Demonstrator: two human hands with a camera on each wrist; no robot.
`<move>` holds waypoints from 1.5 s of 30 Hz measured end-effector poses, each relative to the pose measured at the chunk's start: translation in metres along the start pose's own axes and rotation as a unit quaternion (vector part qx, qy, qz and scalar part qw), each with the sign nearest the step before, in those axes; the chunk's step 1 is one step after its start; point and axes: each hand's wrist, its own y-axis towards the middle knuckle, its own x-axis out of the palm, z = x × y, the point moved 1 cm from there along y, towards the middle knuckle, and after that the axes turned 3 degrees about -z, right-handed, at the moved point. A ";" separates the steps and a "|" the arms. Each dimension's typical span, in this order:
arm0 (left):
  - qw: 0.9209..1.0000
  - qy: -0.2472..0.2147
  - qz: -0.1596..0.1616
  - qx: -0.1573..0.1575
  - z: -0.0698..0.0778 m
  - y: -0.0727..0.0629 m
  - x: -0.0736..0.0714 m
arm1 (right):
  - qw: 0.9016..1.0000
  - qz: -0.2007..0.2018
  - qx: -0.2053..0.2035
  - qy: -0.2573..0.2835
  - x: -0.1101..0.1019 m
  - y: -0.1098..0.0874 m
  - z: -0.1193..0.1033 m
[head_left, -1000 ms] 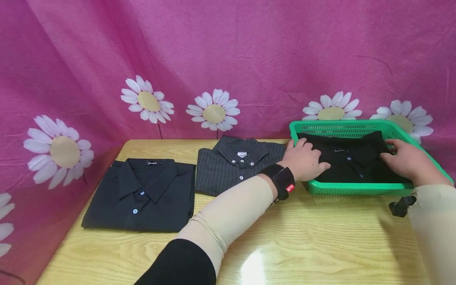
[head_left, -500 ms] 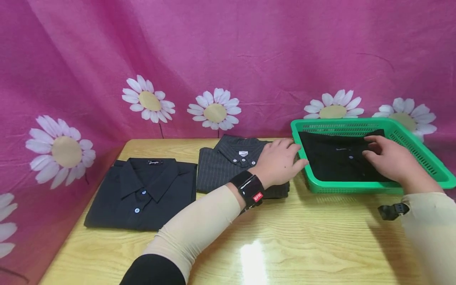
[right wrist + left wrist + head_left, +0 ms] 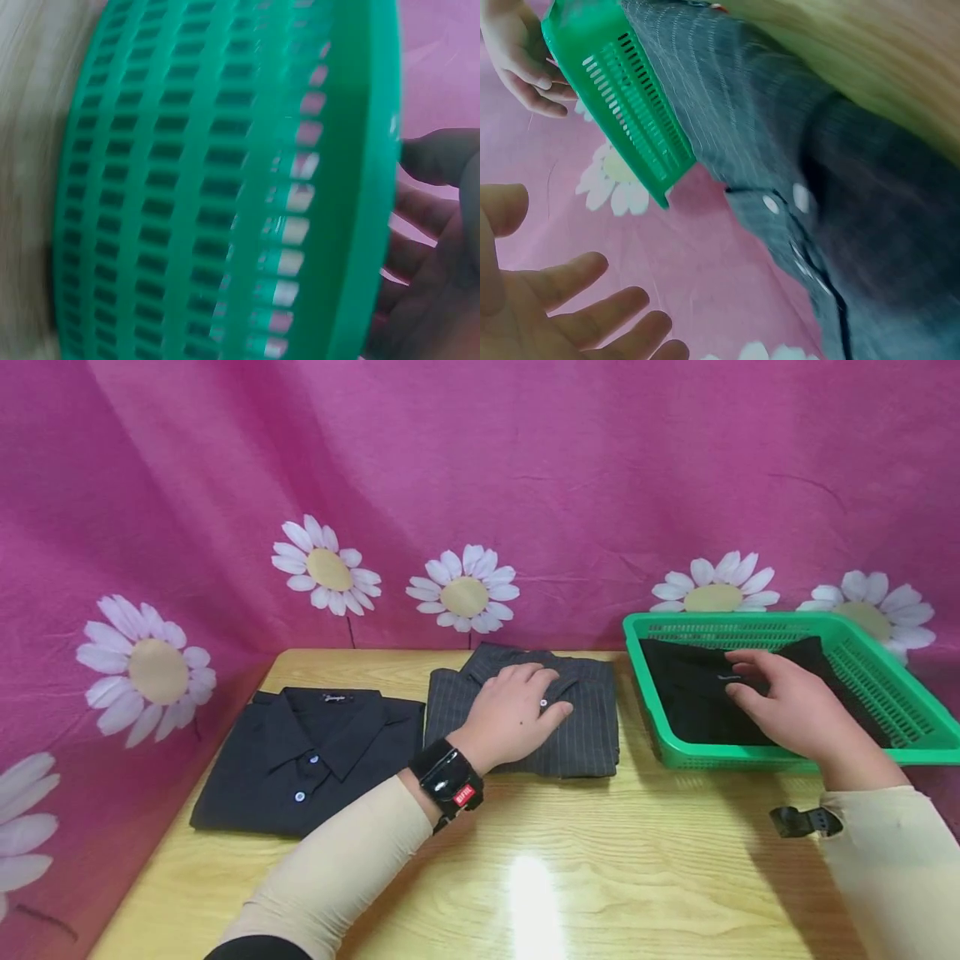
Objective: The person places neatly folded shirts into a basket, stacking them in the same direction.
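Observation:
My left hand (image 3: pixel 513 717) is over the folded dark pinstriped shirt (image 3: pixel 592 727) in the middle, fingers spread; in the left wrist view its fingers show apart from the cloth. On the right, a green plastic basket (image 3: pixel 701 750) holds a folded black shirt (image 3: pixel 686 693). Above that shirt hovers my right hand (image 3: pixel 798 702), its fingers loosely bent and gripping nothing. The right wrist view shows the basket's slotted wall (image 3: pixel 217 180) with the right hand's fingers behind its rim.
To the left of the pinstriped shirt lies another folded black shirt (image 3: pixel 315 768) with white buttons. Everything rests on a wood-grain table (image 3: pixel 615 860). A pink curtain (image 3: pixel 570 485) with daisies hangs behind it.
My left hand has left the basket's left rim and moved left over the pinstriped shirt. My right hand has let go of the black shirt's right side and shifted left above it.

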 end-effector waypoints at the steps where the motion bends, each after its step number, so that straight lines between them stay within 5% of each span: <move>1: 1.000 -0.003 0.002 -0.002 -0.004 -0.004 -0.001 | 1.000 0.001 -0.003 0.005 0.001 -0.001 -0.004; 8: 0.999 -0.022 0.006 -0.026 -0.031 -0.034 -0.005 | 0.999 0.007 -0.031 0.029 0.002 -0.004 -0.038; 16: 0.989 -0.089 -0.021 -0.115 -0.062 -0.053 -0.011 | 0.996 0.019 -0.070 0.054 0.015 -0.005 -0.082; 24: 0.971 -0.142 -0.038 -0.191 -0.095 -0.044 -0.013 | 0.993 -0.006 -0.090 0.082 0.041 -0.002 -0.118; 39: 0.948 -0.163 -0.086 -0.260 -0.122 -0.025 -0.012 | 0.995 -0.067 0.004 0.072 0.099 0.023 -0.134; 45: 0.948 -0.137 -0.099 -0.270 -0.129 -0.016 -0.005 | 0.994 -0.072 0.040 0.075 0.118 0.032 -0.129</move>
